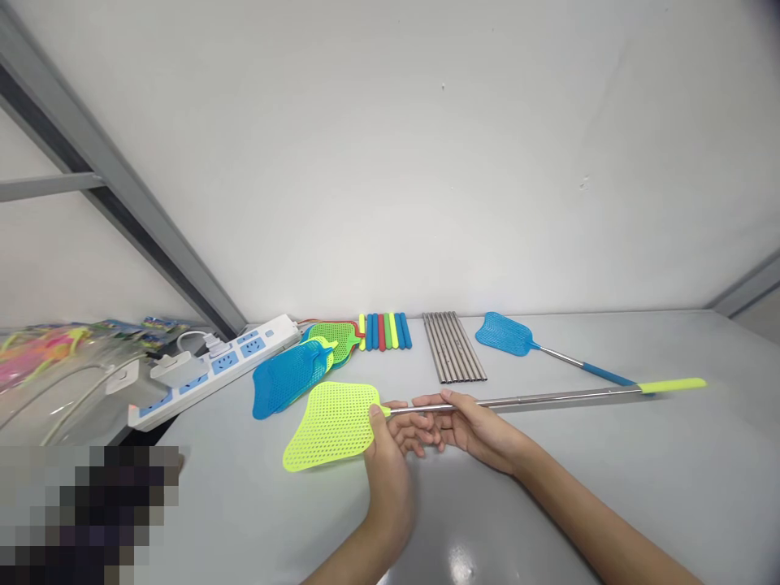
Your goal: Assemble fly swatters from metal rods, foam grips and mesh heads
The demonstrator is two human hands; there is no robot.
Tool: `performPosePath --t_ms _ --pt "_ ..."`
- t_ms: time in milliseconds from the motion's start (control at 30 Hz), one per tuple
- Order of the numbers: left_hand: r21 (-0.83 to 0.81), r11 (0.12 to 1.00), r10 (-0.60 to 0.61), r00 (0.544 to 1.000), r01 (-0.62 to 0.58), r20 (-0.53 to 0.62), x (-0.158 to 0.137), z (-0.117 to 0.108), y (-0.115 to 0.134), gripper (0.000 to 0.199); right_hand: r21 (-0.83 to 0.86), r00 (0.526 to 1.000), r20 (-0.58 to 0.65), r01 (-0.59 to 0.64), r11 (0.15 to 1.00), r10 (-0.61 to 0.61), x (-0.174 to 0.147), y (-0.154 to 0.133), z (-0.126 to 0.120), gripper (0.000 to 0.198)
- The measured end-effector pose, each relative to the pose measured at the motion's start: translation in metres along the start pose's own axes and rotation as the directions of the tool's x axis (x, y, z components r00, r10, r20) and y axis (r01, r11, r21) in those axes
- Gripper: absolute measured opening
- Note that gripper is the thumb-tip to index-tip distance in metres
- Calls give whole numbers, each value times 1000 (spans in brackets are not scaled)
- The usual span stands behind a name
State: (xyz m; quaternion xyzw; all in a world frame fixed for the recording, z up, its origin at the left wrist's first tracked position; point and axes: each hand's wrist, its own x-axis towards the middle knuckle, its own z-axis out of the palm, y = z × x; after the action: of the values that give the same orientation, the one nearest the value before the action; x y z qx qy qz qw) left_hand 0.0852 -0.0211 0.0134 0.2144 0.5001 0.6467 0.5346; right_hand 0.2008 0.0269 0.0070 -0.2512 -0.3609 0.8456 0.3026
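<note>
A yellow fly swatter (332, 426) with a long extended metal rod and a yellow grip stretches across the view, held by both hands above the table. My left hand (393, 443) closes around the neck, its thumb on the base of the mesh head. My right hand (466, 426) pinches the metal rod a little further right, fingers curled beneath it. The yellow grip's end lies far to the right, over the handle of a blue fly swatter (504, 334) that rests on the table.
Loose swatter heads, with a blue one (286, 378) on top, lie left of several coloured grips (386, 331). Bare metal rods (454, 348) lie in a row behind my hands. A power strip (231, 361) with plugs and plastic-wrapped items (54, 366) are at the left; a wall (426, 162) stands behind.
</note>
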Motion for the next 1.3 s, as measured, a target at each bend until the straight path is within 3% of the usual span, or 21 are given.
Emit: performPosePath --t_ms 400,767,1300 --pt "-9 999 -44 998 45 48 1 -1 2 51 -10 1000 27 -7 1000 7 -2 -3 2 41" --pt "-122 990 -58 993 70 100 4 -2 2 44 -11 998 56 0 1000 1 -1 -2 2 42" --pt "-143 989 -34 998 42 56 2 -2 0 40 -7 999 26 36 999 -36 1 2 2 41"
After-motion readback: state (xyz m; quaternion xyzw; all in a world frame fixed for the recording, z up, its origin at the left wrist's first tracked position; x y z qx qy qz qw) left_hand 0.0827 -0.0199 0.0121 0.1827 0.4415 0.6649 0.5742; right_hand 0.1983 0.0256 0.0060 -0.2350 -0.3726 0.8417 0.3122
